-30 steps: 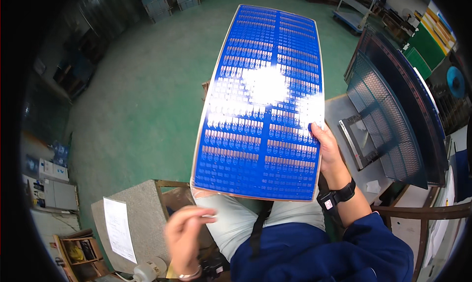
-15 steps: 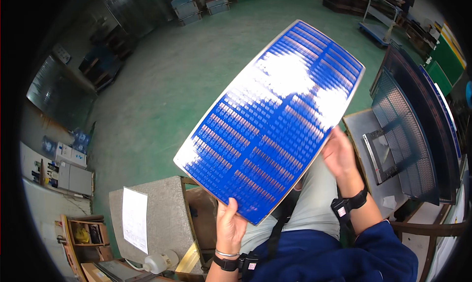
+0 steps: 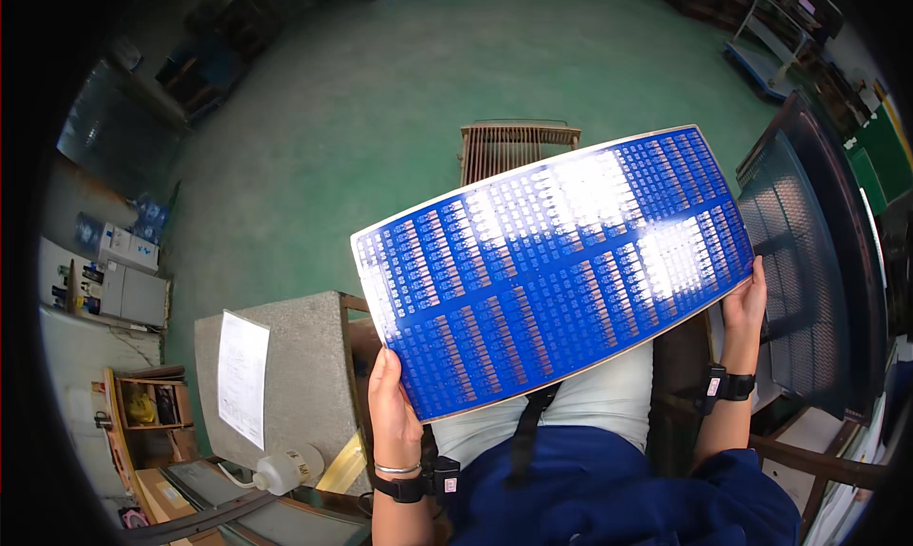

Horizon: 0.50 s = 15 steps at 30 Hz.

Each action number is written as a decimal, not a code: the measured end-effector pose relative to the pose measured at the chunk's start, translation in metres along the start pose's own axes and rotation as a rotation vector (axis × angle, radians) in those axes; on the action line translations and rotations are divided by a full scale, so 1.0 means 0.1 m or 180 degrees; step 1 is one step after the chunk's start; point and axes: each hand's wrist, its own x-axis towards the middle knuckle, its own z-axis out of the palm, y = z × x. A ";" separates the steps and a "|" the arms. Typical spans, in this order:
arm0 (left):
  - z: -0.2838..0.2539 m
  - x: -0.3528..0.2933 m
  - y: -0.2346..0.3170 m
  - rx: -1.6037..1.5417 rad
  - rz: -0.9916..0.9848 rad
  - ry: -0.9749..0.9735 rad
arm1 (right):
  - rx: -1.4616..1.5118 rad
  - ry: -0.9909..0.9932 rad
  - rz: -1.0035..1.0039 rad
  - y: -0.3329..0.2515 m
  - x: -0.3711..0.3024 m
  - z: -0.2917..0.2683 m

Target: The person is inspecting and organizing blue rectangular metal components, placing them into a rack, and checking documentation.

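A large blue printed circuit board panel [image 3: 533, 294] spans the space over my lap, tilted, its right end farther from me. Rows of small copper-coloured patterns cover it, and bright glare hides parts of its face. My left hand [image 3: 392, 399] grips its lower left edge, thumb on the near face, with the other fingers hidden behind. At the right edge, my right hand [image 3: 747, 297] holds the panel with the fingers closed around its rim.
To the left stands a grey-topped table [image 3: 304, 356] with a paper sheet [image 3: 243, 380] and a squeeze bottle [image 3: 288, 470]. Dark mesh panels [image 3: 808, 270] stand upright on the right. Beyond the board is a slatted rack [image 3: 518, 142] on the green floor; a trolley [image 3: 761, 66] is farther back.
The panel has turned clockwise from a steep slant to a nearly level one. My right hand has moved right with its edge, my left hand slightly left. The slatted rack has come into sight.
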 end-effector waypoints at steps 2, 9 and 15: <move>0.00 -0.02 -0.02 0.0016 -0.0060 0.0074 | 0.0003 -0.0008 0.0029 -0.02 0.00 -0.11; -0.14 0.03 -0.07 0.0114 -0.0095 0.0174 | -0.0071 0.0181 -0.0138 -0.03 -0.17 0.07; -0.27 0.07 -0.03 0.0340 0.0044 0.0336 | -0.0218 0.0052 -0.0049 -0.03 -0.34 0.37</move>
